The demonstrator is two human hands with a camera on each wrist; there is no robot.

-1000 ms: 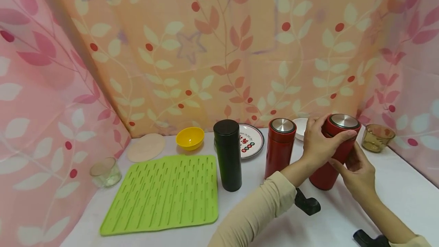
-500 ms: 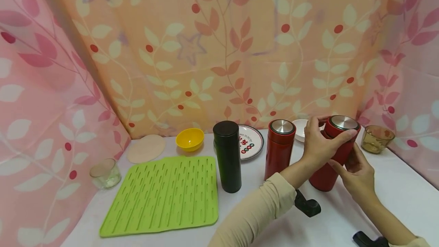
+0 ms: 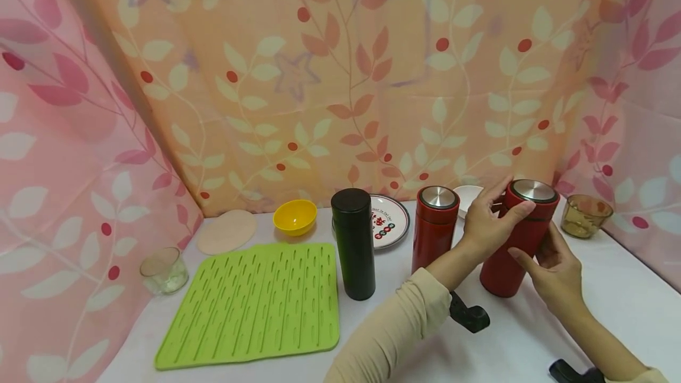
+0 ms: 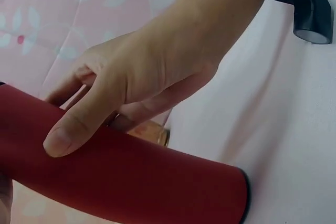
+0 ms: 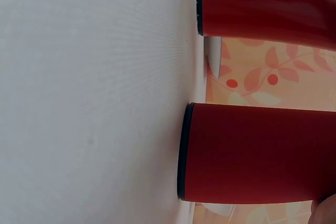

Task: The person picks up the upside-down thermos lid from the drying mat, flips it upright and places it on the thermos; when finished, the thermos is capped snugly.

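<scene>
On the right of the table stands a red thermos (image 3: 502, 270) with a steel-topped lid (image 3: 534, 190). My left hand (image 3: 484, 226) reaches round its upper end, thumb across the front of the lid and fingers at its far side. Lower down, my right hand (image 3: 558, 270) grips the body, its thumb lying on the red wall in the left wrist view. The thermos base (image 5: 185, 150) sits on the white cloth. Just left of it is a second red thermos (image 3: 433, 229), partly hidden by my left forearm. A black thermos (image 3: 353, 247) stands further left.
A green ridged mat (image 3: 255, 306) lies at the left. Around it are a yellow bowl (image 3: 295, 217), a beige round disc (image 3: 226, 232) and a clear glass (image 3: 164, 270). Further back are a patterned plate (image 3: 391, 223), a white dish (image 3: 468, 197) and an amber glass (image 3: 585, 216).
My left hand has slid slightly left on the thermos lid, its thumb drawing back across the front. The right hand and the thermos stay in place.
</scene>
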